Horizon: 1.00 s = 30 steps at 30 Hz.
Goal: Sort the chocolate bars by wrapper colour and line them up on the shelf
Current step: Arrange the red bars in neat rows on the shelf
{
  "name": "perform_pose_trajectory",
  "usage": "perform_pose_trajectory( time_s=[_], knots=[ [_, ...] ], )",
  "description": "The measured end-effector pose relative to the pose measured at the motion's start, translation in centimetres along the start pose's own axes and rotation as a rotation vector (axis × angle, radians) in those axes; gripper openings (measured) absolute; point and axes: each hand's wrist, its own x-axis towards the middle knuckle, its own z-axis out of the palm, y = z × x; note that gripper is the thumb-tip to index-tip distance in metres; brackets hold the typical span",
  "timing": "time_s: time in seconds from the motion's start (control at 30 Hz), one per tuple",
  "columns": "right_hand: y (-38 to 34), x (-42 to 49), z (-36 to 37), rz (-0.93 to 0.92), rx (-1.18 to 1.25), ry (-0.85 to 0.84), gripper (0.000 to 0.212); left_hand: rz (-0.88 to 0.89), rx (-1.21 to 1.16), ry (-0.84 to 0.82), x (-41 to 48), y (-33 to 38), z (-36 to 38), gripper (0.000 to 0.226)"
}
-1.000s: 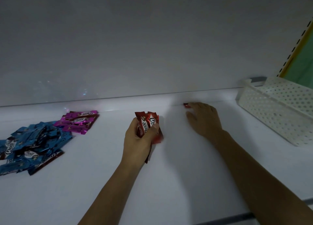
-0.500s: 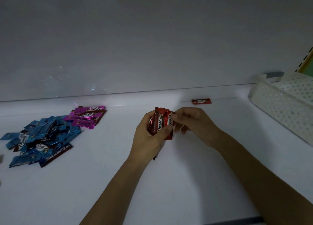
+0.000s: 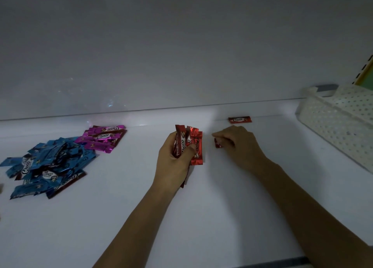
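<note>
Grips a fan of red bars in the left hand, thumb pressed across the fronts, fingers curled behind; long axes pointing away from the body, crimped ends toward the back wall, "Choco" readable lengthwise on the front wrapper. Pinches a single red bar in the right hand, just right of the fan and low over the white shelf; fingers curled over it, only one crimped end showing, direction impossible to tell. Flat at the shelf's back edge beyond that hand, a lone red bar, long axis left to right, "Choco" legible. Further left, heaped pink bars beside a jumbled pile of blue bars, "Choco" on several, pointing every way, reaching the frame's left edge. At far right, a white perforated basket, contents hidden.
</note>
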Motion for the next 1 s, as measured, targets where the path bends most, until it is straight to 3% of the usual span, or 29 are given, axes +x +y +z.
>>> perform_pose_trajectory(
  time_s=[0.13, 0.33, 0.43, 0.57, 0.77, 1.0],
  knots=[
    [0.3, 0.1, -2.0, 0.048, 0.033, 0.353, 0.025, 0.009, -0.012, -0.004, -0.2, 0.1, -0.1, 0.034],
    [-1.2, -0.5, -2.0, -0.012, -0.329, 0.009, 0.025, 0.003, -0.012, 0.015, -0.3, 0.2, 0.0, 0.032],
    [-1.3, -0.2, -1.2, -0.034, -0.341, -0.021, 0.031, 0.004, -0.003, 0.022, -0.3, 0.2, 0.1, 0.033],
    [-0.4, 0.6, 0.3, -0.039, -0.328, -0.222, 0.048, 0.005, 0.018, 0.019, -0.3, 0.0, 0.1, 0.031],
    [-0.6, 1.1, 0.3, -0.099, -0.339, -0.089, 0.044, 0.007, 0.032, 0.015, -0.3, 0.0, 0.1, 0.032],
    [0.1, 1.5, 1.1, 0.010, -0.263, -0.228, 0.045, 0.013, 0.024, 0.007, -0.3, 0.0, 0.1, 0.030]
  ],
)
